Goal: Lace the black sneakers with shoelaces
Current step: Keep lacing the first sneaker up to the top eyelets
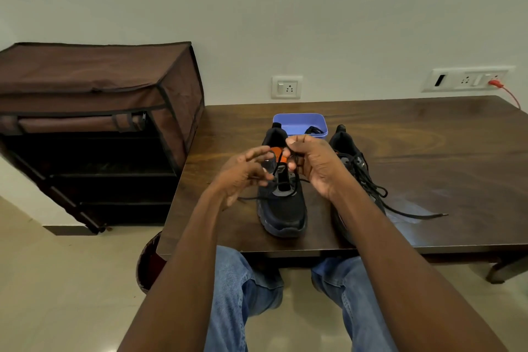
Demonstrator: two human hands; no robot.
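Head view: right hand [310,164] pinching shoelace [278,164]

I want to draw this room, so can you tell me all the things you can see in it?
sneakers: two, black, side by side on the table
shoelace: black, through the right-side sneaker, end trailing on the table
tub: one, blue, behind the sneakers
table: one, dark brown wood
shoe rack: one, brown fabric, left of the table
wall sockets: two plates, white
cable: orange, plugged in at right
left hand: over the left-side sneaker
right hand: pinching that sneaker's lace
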